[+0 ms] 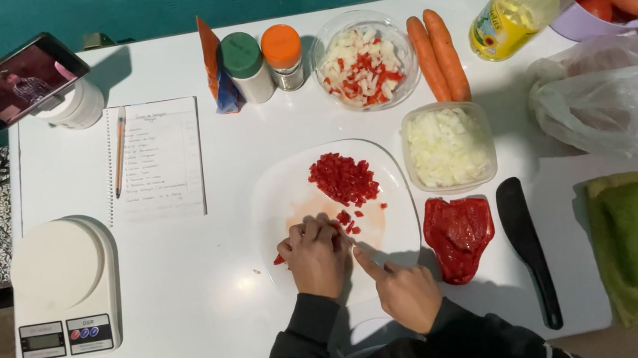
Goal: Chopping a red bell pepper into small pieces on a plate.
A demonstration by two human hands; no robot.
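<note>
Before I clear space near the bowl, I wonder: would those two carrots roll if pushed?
Probably. The carrots are round, tapered and lie loose on the smooth white table, so they would likely roll sideways in a curve. They look firm, so they should lift stiffly without bending.

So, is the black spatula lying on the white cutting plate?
No, the black spatula lies on the table, right of the red pepper piece, off the white plate.

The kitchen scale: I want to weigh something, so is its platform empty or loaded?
Empty: the kitchen scale shows a bare round white platform.
</note>
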